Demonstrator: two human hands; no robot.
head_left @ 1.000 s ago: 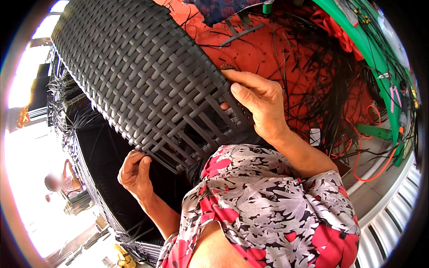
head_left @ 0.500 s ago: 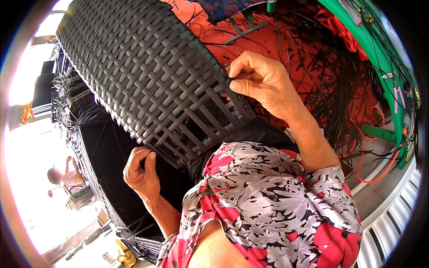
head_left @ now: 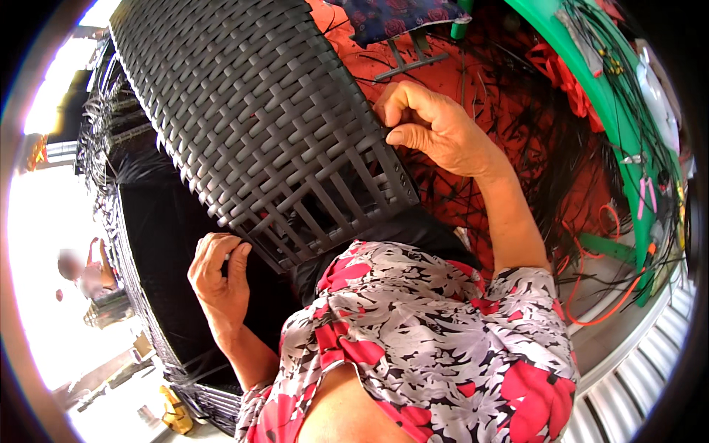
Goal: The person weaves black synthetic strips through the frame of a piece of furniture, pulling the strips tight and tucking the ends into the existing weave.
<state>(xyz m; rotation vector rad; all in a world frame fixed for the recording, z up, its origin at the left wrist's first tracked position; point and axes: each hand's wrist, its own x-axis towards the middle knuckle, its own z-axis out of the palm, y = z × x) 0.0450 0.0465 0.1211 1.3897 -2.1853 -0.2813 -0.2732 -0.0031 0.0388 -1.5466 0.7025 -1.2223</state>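
- Nearest, we note a floral shirt (head_left: 436,325).
- We find the left hand (head_left: 220,279) half curled, thumb and forefinger nearly meeting at the lower left corner of a dark woven panel (head_left: 251,103); whether it grips, we cannot tell.
- We place the panel between both hands, its open-lattice end toward the lap.
- We find the right hand (head_left: 439,134) similarly curled at the panel's right edge; hold unconfirmed.
- Beyond, we record black strips (head_left: 528,148) over red sheeting (head_left: 358,65).
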